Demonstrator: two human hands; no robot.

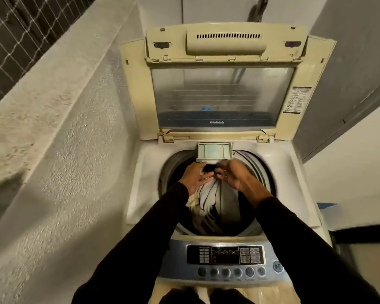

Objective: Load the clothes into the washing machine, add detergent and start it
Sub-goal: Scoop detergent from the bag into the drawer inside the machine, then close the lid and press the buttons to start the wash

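Head view: The top-loading washing machine (215, 194) stands with its lid (222, 95) raised upright against the rear; the lid's transparent window faces the camera. The detergent drawer (215, 151) projects over the rear rim of the drum (259, 172).

Clothes (208, 200), a bunched load of white, cream and dark fabric, lie inside the drum, toward its left and centre.

Both arms in black sleeves extend over the drum opening. The left hand (196, 177) is spread, fingers extended and relaxed, palm facing inward above the clothes. The right hand (231, 175) is likewise spread with loosely bent fingers. A small dark item (209, 167) sits between the two hands just below the drawer; whether either hand touches it cannot be told, owing to motion blur.

The control panel (225, 260) lies at the near edge.
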